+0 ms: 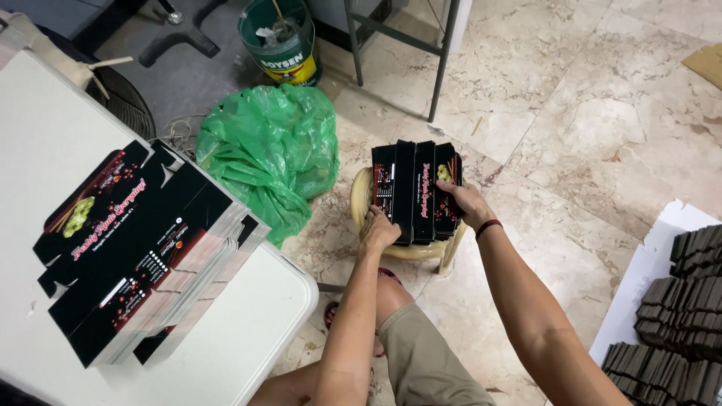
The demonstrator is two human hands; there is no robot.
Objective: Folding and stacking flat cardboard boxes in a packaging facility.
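Both hands grip a bundle of black folded cartons (416,192) standing on a cream plastic stool (359,197) on the floor. The left hand (378,229) fingers clasp its near-left edge, and the right hand (464,203) fingers wrap its right side. A stack of flat black cartons (139,252) lies on the white counter (248,331) at left.

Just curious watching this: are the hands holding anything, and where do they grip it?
Both hold a bundle of folded black cartons on a stool: left hand at its near end, right hand at its right side.

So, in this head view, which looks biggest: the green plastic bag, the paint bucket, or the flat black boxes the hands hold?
1. Green plastic bag.
2. Flat black boxes, between left hand and right hand.
3. Paint bucket, though it is farther away and partly cut off.
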